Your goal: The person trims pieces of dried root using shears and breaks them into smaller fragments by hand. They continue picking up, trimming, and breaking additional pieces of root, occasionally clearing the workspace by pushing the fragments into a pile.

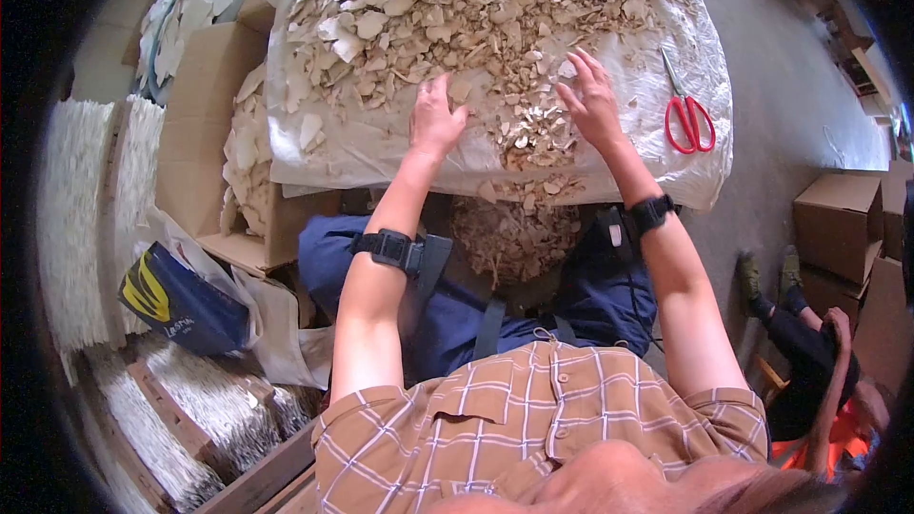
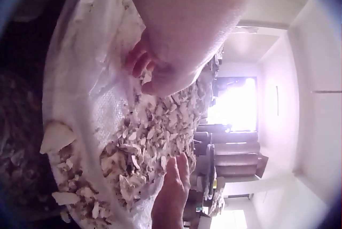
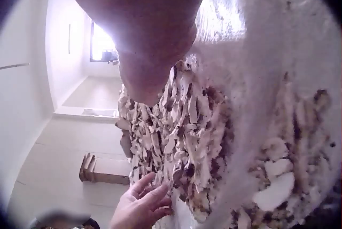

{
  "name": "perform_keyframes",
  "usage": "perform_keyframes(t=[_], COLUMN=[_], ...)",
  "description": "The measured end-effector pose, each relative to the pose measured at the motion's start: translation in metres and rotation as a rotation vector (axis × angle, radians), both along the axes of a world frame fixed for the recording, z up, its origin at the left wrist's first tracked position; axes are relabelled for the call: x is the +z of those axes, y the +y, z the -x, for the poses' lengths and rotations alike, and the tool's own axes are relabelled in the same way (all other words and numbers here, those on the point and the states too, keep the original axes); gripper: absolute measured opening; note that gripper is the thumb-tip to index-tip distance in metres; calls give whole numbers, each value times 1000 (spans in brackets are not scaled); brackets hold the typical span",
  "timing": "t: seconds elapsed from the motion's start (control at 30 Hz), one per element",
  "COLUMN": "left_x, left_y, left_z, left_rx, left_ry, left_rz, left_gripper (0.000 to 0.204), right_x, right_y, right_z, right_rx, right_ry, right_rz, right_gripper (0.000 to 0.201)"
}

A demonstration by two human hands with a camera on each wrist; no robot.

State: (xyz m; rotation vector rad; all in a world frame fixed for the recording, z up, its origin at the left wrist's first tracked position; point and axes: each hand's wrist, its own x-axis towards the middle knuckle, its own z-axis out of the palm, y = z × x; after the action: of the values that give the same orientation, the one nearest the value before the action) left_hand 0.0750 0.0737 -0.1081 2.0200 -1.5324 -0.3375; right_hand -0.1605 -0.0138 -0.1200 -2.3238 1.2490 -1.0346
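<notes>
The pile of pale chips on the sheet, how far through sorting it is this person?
Early, it seems. Some chips already lie in the lap below the sheet. Left hand and right hand rest spread on the pile, most of it unsorted. The scissors lie unused.

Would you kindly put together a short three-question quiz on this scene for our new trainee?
1. True or false: the red-handled scissors lie on the white woven sheet, on the side of the person's right hand.
2. What do both hands rest on? A) a stack of folded cloth B) the heap of pale, flat broken chips C) a closed cardboard box
3. Fill in: the left hand lies with its fingers ____ on the heap, gripping nothing.

Key
1. True.
2. B.
3. Spread (flat, open).
</notes>
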Motion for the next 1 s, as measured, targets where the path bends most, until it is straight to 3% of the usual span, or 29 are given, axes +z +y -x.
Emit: perform_keyframes(t=[0.07, 0.13, 0.2, 0.27, 0.4, 0.57, 0.73, 0.8, 0.83, 0.9, 1.0], left_x=[-9, -5, 0, 2, 3, -1, -10, -6, -4, 0, 3], left_y=[-3, -5, -7, -8, -11, -10, -13, -11, -8, -5, -2], left_z=[-1, 2, 5, 6, 8, 9, -5, -11, -13, -17, -19], left_rx=[14, 29, 22, 31, 51, 17, 30, 179, 184, 198, 214], left_ry=[-29, -58, -4, -6, 2, -46, -96, 587, 586, 837, 1008], left_rz=[-12, -27, -148, -159, -173, -74, 30, -192, -195, -254, -289], left_gripper=[51, 52, 49, 46, 36, 24, 20, 22, 22, 23, 23], right_x=[-7, -7, -7, -9, -8, -3, 5, 9, 8, 3, -4], right_y=[-15, -23, -23, -16, 6, 32, 47, 47, 42, 32, 19], right_z=[-15, -27, -30, -25, -15, -9, -4, -5, -5, -8, -24], right_rx=[13, 12, 17, 116, 265, 297, 292, 252, 167, 37, 72], right_ry=[-12, 127, 126, 264, 66, -98, -141, -181, -150, -76, -21], right_rz=[-21, -32, -17, 84, 84, 40, -56, -88, -26, 30, 7], right_gripper=[53, 52, 50, 48, 32, 15, 25, 29, 34, 41, 42])
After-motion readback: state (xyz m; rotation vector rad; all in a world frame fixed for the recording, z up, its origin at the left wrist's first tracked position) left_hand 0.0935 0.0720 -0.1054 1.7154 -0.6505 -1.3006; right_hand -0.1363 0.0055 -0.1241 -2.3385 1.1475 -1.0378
